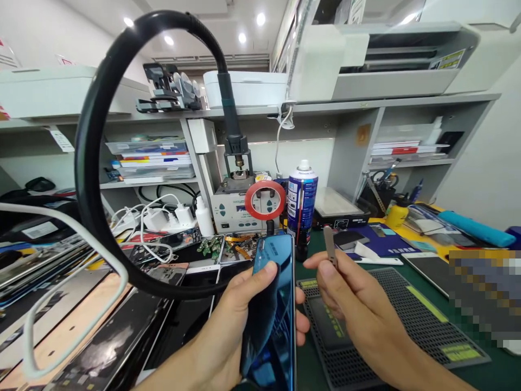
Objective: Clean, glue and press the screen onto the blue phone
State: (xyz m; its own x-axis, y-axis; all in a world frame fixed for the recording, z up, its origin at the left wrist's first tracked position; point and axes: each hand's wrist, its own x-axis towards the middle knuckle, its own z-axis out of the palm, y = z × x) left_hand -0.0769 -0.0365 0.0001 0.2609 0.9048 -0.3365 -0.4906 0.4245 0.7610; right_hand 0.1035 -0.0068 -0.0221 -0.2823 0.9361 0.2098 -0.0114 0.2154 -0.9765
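Note:
My left hand (244, 304) grips a shiny blue smartphone (280, 304), its thumb on the glossy blue face and its fingertips curled round the right edge. The phone stands tilted up in front of me, its lower end cut off by the picture's edge. To the right, my right hand (354, 293) is closed with a thin, flat metal pry tool (330, 244) pinched between thumb and fingers. The tool's rounded blade points upward, apart from the phone. Beneath this hand lies a dark grey perforated work mat (407, 304).
Behind the phone stand a hot air station (232, 209), a red tape roll (265, 200) and a blue spray can (302, 198). A thick black hose (87, 163) loops at the left above several phone parts. A white cable (118, 266) hangs there too.

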